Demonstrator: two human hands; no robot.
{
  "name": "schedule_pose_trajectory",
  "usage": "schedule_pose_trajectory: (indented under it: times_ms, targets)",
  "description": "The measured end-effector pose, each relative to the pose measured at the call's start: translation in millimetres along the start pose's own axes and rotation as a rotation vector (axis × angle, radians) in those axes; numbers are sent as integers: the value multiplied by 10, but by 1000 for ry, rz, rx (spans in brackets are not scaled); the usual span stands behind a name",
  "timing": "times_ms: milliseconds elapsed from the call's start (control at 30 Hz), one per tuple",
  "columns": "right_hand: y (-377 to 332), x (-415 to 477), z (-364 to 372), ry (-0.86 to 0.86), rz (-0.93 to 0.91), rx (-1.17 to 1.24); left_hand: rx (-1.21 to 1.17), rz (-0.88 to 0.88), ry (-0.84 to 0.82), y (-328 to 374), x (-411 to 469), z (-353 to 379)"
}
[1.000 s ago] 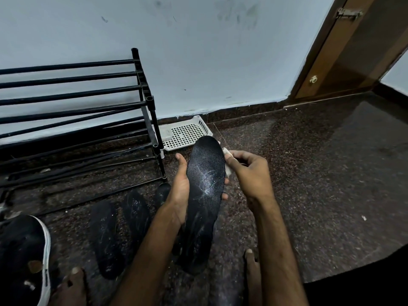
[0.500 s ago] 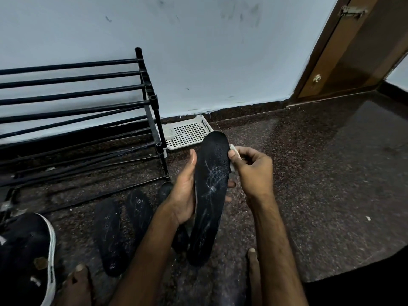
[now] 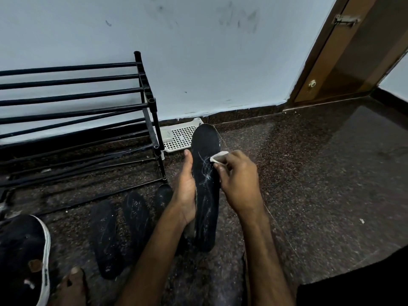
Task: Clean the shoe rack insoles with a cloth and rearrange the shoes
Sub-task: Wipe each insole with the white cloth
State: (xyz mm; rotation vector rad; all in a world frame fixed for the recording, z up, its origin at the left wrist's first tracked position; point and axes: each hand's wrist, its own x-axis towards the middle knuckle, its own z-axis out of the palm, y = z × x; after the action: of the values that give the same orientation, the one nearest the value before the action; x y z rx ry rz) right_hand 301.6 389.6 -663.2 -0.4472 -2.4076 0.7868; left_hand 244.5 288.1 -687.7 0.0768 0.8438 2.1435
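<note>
Left hand (image 3: pixel 185 191): clasped around left edge of black insole (image 3: pixel 206 184), holding it upright.
Right hand (image 3: pixel 237 180): fingers pinched on white cloth (image 3: pixel 217 156), pressed to insole's upper right.
Insole: just right of shoe rack (image 3: pixel 77 111).
Spare insoles (image 3: pixel 119 228): on floor, below rack.

Dim, cool indoor light; soft glare on the polished granite floor (image 3: pixel 331 155) at right; wide-angle bending at edges.

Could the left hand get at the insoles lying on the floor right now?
Probably not yet: the left hand is gripping the upright insole that the right hand wipes with the cloth. The floor insoles lie uncovered just beside it.
</note>
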Motion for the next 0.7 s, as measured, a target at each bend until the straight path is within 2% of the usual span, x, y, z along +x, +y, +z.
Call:
schedule_pose_trajectory:
  times_ms: [167,267,333,433,500,633,700]
  targets:
    - [-19,-8,3,-163,9,-7,-64,13,45,-48,22,-9]
    - [-49,15,-32,-51,56,-94,-64,5,17,-82,6,33]
    - [-87,23,-17,-1,24,-78,-65,-13,38,-89,8,60]
    - [-102,41,-48,-185,-23,70,-98,7,69,-43,13,24]
    - [-76,64,-97,-253,-33,41,-94,19,55,-23,14,-6]
    - [-32,72,-80,-28,-11,-127,-55,-18,28,-49,1,62]
    - [-59,63,-46,-32,-49,-69,-67,-17,14,-24,-5,64]
